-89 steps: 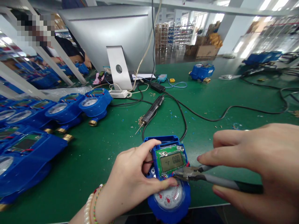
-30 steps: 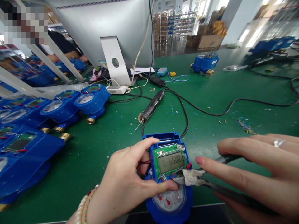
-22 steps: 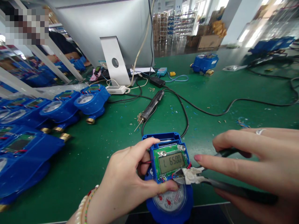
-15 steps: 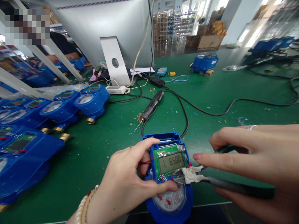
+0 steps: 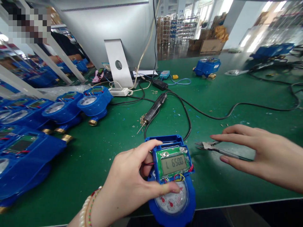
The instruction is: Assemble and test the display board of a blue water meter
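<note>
My left hand (image 5: 134,179) is closed around a blue water meter (image 5: 192,201) at the table's front edge, thumb over the round dial (image 5: 170,201) with its red pointers. The meter's open housing shows a green circuit board (image 5: 159,157) and a display (image 5: 174,164) reading "L 6500". Thin coloured wires stick out below the display. To the right, a pair of pliers (image 5: 209,146) lies on the green table, jaws toward the meter. My right hand (image 5: 267,154) is over its handles with fingers spread, the grip loosened.
An electric screwdriver (image 5: 155,108) lies beyond the meter, among small brass screws (image 5: 142,119). Several blue meters (image 5: 94,101) line the left side; another meter (image 5: 207,67) stands at the back. A monitor (image 5: 109,31) and a black cable (image 5: 213,117) are farther off.
My right hand has moved the pliers away from the meter's wires, rightward onto the table, and its fingers have opened. My left hand keeps its hold on the meter.
</note>
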Tool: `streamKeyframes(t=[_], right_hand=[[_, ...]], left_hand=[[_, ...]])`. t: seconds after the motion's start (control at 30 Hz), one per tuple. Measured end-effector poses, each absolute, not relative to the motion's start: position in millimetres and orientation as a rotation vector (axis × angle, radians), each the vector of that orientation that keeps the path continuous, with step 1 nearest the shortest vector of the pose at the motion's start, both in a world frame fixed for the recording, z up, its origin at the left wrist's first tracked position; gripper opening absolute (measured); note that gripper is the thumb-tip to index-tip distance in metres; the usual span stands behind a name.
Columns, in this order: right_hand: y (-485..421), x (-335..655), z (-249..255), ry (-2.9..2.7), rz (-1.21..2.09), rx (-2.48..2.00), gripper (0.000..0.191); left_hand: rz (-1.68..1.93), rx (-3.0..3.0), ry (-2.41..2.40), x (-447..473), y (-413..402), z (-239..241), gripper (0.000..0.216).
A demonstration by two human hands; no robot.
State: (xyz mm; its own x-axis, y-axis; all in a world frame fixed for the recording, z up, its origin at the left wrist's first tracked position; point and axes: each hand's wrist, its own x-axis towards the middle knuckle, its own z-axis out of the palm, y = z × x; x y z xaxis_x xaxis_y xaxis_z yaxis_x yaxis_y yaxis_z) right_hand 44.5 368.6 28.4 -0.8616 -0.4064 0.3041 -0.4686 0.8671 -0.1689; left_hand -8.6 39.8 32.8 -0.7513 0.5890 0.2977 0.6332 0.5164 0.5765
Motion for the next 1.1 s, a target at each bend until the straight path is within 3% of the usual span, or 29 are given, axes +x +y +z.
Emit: streamKeyframes(t=[0.13, 0.27, 0.33, 0.4, 0.5, 0.67, 0.9, 1.1], right_hand=[[386.5, 35.5, -17.5, -2.937, 0.134, 0.502, 0.05], [372.5, 37.2, -20.8, -2.869, 0.164, 0.548, 0.048], [350.0, 44.4, -4.4, -2.773, 0.262, 0.583, 0.039], [320.9, 53.7, 15.8, -2.63, 0.629, 0.688, 0.026], [279.7, 63.1, 35.6, -2.495, 0.956, 0.844, 0.031], [250.1, 58.5, 32.3, -2.333, 1.143, 0.793, 0.028], [246.0, 55.6, 28.7, -2.285, 1.181, 0.765, 0.026], [245.5, 56.2, 29.2, -2.255, 0.888, 0.854, 0.03]], left_hand=[[-1.192, -1.051, -2.73, -7.5, 38.6, 32.9, 0.069], [-1.135, -1.033, -2.72, -7.6, 40.3, 34.4, 0.07], [-1.165, -1.017, -2.751, -7.9, 41.2, 34.4, 0.071], [-1.212, -0.997, -2.78, -7.7, 41.3, 33.9, 0.072], [-1.202, -1.003, -2.759, -6.6, 39.8, 32.6, 0.074], [-1.26, -1.017, -2.746, -6.8, 37.2, 31.7, 0.077], [-1.28, -1.007, -2.765, -9.0, 40.0, 35.1, 0.078], [-1.153, -1.077, -2.713, -8.3, 39.9, 35.1, 0.071]])
